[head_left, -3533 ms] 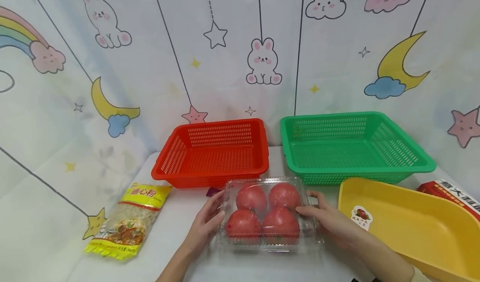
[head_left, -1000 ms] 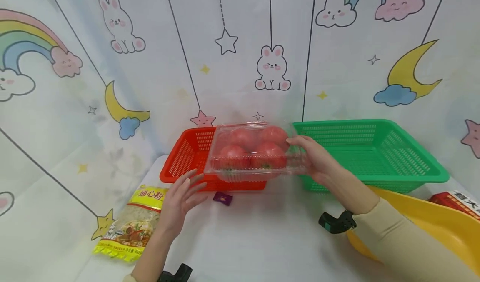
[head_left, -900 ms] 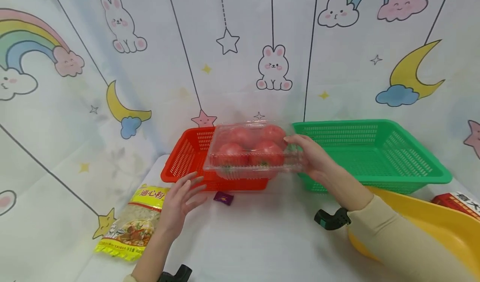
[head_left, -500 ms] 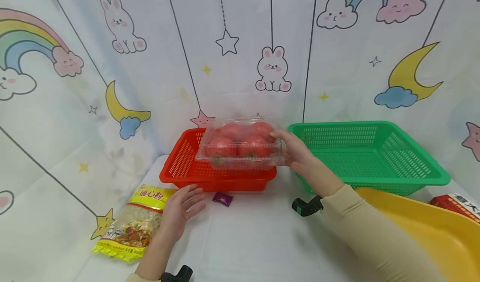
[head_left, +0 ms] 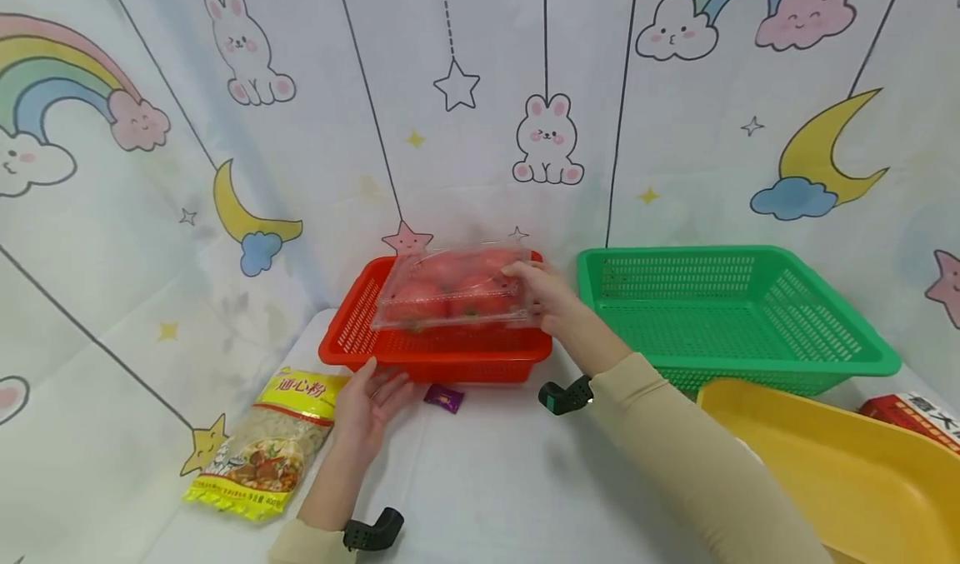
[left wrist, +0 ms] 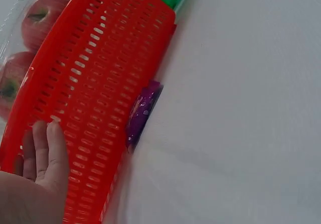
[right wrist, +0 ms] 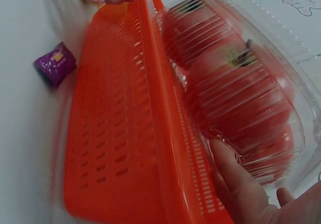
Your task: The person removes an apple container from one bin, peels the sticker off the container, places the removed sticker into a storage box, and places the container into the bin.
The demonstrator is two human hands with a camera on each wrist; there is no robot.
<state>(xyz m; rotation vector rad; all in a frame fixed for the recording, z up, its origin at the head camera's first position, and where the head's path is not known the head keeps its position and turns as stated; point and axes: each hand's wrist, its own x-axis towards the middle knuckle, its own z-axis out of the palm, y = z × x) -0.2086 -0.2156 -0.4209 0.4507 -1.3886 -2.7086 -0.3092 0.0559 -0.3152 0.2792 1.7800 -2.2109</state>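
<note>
My right hand grips the right end of a clear plastic box of red apples, thumb on top and fingers underneath. That box, slightly tilted, is over the red basket, within its rim; in the right wrist view the apples show through the ribbed plastic. My left hand is at the basket's front left, holding nothing. Its fingers are extended close to the slotted front wall; whether they touch it I cannot tell.
A small purple packet lies before the red basket. The pasta bag is at left. At right stand a green basket, a yellow tub and a red box. A patterned cloth hangs behind.
Both hands first held the box on the table; the left then let go. My right hand raised it and carried it back and left over the red basket. The left hand moved slightly right.
</note>
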